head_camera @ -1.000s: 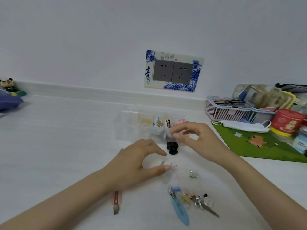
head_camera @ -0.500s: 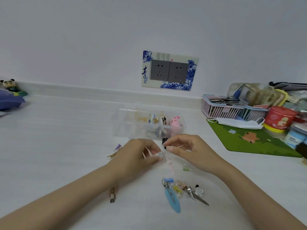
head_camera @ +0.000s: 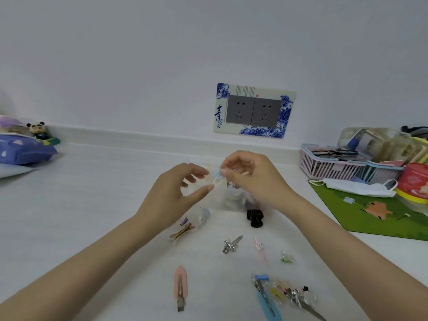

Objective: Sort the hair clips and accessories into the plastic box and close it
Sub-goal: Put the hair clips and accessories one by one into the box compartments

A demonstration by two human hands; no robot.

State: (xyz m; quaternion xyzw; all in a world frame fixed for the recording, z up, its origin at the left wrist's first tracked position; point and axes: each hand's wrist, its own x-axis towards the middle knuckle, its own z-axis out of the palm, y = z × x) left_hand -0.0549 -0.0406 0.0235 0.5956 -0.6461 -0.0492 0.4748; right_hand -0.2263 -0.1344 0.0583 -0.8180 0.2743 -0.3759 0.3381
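Observation:
My right hand (head_camera: 250,177) pinches a small pale blue clip (head_camera: 217,176) above the table, just in front of the clear plastic box (head_camera: 222,200), which both hands mostly hide. My left hand (head_camera: 176,195) is raised beside the clip with thumb and forefinger curved towards it; whether they touch it is unclear. On the table lie a black claw clip (head_camera: 254,217), a gold clip (head_camera: 183,231), a silver clip (head_camera: 231,244), a pink clip (head_camera: 260,249), a small green piece (head_camera: 286,257), a peach flat clip (head_camera: 180,287) and a pile with a blue clip (head_camera: 278,295).
A green mat (head_camera: 370,214) with a white face mask (head_camera: 356,187) lies at the right. Behind it stand pink baskets (head_camera: 328,167) and a red tub (head_camera: 415,181). A blue pack (head_camera: 20,151) and panda figure (head_camera: 37,129) sit far left. A wall socket (head_camera: 253,111) is behind.
Both hands have risen from the table to the box front with the small blue clip. A silver clip and a pink clip now lie in the open where the hands were.

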